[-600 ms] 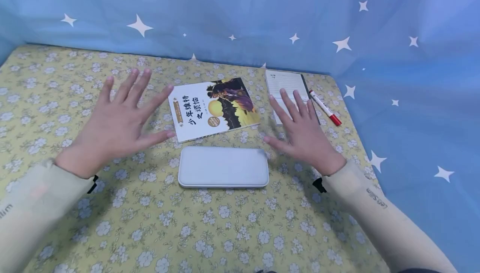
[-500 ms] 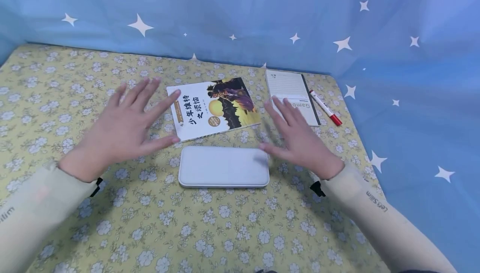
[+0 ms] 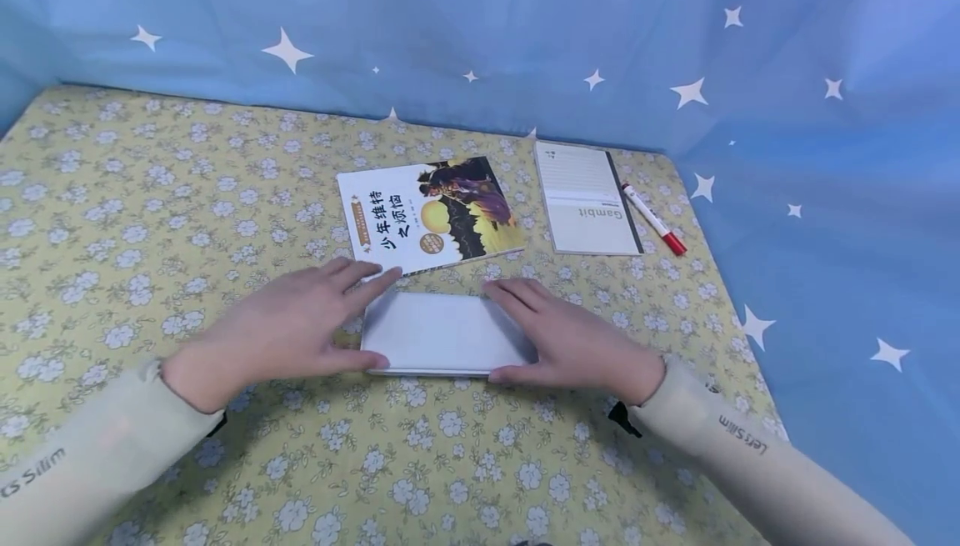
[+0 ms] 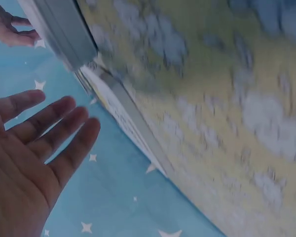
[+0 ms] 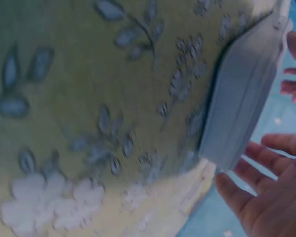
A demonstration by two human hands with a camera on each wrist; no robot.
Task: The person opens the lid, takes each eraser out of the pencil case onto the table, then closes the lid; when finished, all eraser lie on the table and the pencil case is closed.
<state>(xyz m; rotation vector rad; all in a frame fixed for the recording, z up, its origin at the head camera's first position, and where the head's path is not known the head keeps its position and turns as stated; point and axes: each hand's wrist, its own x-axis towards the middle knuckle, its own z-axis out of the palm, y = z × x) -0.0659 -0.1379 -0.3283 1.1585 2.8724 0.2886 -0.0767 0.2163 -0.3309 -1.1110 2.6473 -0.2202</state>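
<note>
A flat white case point(image 3: 442, 331) with rounded corners lies on the table in the head view, between the two hands. At its left end is my left hand point(image 3: 300, 325), with fingers extended and thumb near the front corner. My right hand point(image 3: 566, 338) reaches over the right end, hiding part of it. In the left wrist view the left hand point(image 4: 24, 153) has its fingers spread, a gap away from the case point(image 4: 61, 32). The right wrist view shows the right hand point(image 5: 271, 182) with fairly straight fingers close to the case's end point(image 5: 237, 98); contact is hard to tell.
Behind the case lies a paperback book point(image 3: 480, 208) with an illustrated cover. Farther right are a pale notebook point(image 3: 588, 204) and a red-capped white marker point(image 3: 654, 219). A flowered cloth point(image 3: 450, 463) covers the table, and a blue starred curtain point(image 3: 480, 21) hangs behind.
Both hands have come down and inward from above the table to the two ends of the case. The notebook, partly covered before, is now fully visible. The case has stayed in place.
</note>
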